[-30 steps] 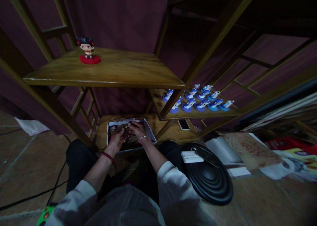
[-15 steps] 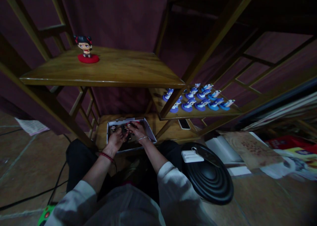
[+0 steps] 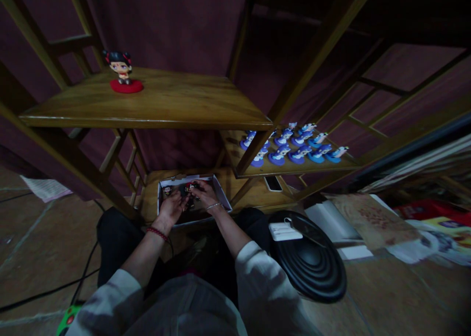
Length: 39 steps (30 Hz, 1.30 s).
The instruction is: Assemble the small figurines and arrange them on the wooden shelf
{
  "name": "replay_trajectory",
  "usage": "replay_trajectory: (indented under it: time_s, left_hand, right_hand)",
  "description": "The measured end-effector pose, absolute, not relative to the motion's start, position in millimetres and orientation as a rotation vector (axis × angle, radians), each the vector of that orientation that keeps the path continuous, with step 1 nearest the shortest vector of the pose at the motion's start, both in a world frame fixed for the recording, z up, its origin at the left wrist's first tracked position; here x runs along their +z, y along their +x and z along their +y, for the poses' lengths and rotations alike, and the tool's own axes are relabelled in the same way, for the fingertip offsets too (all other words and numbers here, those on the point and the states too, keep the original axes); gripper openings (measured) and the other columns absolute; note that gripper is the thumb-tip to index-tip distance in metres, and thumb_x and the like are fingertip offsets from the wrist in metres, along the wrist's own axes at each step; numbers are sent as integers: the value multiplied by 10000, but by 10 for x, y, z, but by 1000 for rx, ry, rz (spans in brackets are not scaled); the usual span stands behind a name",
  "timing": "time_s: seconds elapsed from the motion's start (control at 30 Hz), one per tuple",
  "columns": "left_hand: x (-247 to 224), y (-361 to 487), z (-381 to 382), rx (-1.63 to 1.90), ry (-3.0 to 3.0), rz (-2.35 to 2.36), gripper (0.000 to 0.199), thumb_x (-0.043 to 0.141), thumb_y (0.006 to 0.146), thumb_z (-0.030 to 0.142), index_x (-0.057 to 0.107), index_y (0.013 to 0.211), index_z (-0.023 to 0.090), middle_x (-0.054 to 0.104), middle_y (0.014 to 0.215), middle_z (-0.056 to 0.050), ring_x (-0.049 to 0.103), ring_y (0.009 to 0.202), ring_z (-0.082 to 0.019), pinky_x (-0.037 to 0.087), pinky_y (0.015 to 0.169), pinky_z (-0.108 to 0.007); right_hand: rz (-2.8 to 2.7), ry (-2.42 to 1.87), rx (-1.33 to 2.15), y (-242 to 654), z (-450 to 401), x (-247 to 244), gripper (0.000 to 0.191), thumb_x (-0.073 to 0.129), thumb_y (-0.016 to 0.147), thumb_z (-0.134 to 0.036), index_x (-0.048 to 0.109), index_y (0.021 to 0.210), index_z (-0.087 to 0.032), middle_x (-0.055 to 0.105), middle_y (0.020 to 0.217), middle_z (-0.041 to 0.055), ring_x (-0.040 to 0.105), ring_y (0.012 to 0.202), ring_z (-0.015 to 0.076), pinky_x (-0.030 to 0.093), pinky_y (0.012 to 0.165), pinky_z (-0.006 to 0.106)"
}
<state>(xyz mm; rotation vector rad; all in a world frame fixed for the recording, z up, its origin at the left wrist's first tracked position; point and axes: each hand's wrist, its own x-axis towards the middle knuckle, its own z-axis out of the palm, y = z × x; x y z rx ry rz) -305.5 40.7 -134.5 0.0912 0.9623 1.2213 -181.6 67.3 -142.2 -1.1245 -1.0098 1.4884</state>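
A white-rimmed shallow box (image 3: 222,194) lies on the lowest shelf, and both of my hands reach into it. My right hand (image 3: 204,196) has its fingers closed on a small figurine (image 3: 191,185) with red and dark parts, partly hidden by the fingers. Close beside it, my left hand (image 3: 173,207) holds nothing that I can see; its fingers are stretched out and apart. Another small dark-haired figurine (image 3: 167,191) is in the box's left corner. Dark shapes between my hands are too dim to make out.
A black-haired figurine on a red base (image 3: 126,85) sits on the upper wooden shelf (image 3: 176,100). Several blue and purple figurines (image 3: 300,153) fill the right shelf. A phone (image 3: 273,183) lies below them. A white case (image 3: 285,231) rests on a round black stool (image 3: 312,267).
My left hand's fingers have loosened and opened a little away from the figurine. My right hand stays nearly in place with it. The view has shifted slightly.
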Motion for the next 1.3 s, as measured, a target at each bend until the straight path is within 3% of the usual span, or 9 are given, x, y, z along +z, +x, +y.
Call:
replay_trajectory:
  time_s: [0.33, 0.67, 1.3]
  left_hand:
    - [-1402, -3054, 413, 1259, 133, 936, 206, 458, 768, 20, 589, 802, 175, 632, 733, -7, 619, 696, -108, 501, 711, -237]
    - [-1405, -3037, 417, 1280, 145, 891, 222, 452, 770, -14, 604, 769, 149, 643, 742, -14, 601, 680, -83, 496, 700, -220]
    - [-1521, -3034, 432, 1307, 222, 806, 192, 512, 746, -6, 621, 795, 144, 648, 818, -16, 598, 751, -90, 480, 749, -240]
  right_hand:
    - [-1069, -1113, 1449, -1780, 664, -1424, 336, 670, 597, -277, 603, 909, -174, 617, 771, -9, 550, 705, 111, 428, 705, 238]
    - [-1244, -1093, 1339, -1737, 693, -1480, 301, 633, 634, -274, 598, 923, -196, 611, 893, 8, 539, 832, 138, 402, 803, 274]
    - [-1461, -1105, 1218, -1701, 698, -1501, 223, 577, 658, -209, 571, 881, -198, 586, 846, -14, 540, 808, 130, 412, 801, 273]
